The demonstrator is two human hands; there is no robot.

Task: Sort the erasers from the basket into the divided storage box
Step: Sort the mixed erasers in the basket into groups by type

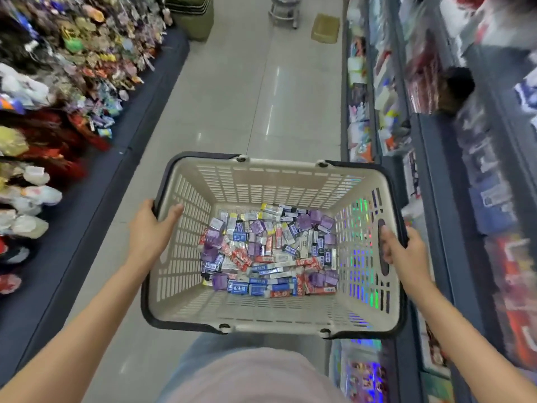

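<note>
Nearest to us, at six o'clock, our pale shirt [255, 376] filled the bottom of the view, with both bare forearms reaching forward from it. We held the basket [273, 315] out in front of us by its two short ends. At nine o'clock of the basket, our left hand [151, 228] gripped the dark rim, the thumb hooked inside the slatted wall and the other fingers curled out of sight round the outside. At three o'clock, our right hand [402, 250] gripped the opposite end, its fingers curled through the slot handle in the wall.

The erasers [268, 251] lay loose in a heap on the basket floor, a mix of purple, blue, white and red wrapped pieces, crowded toward the three o'clock side.

Beyond the basket, at twelve o'clock, the tiled floor [247, 97] of a shop aisle ran away from us. Shelves of colourful trinkets [72, 59] lined the aisle at ten o'clock, and blurred shelves of packaged goods [386, 91] stood at two o'clock. Farthest off, at twelve o'clock, a green bin [194, 16] stood.
</note>
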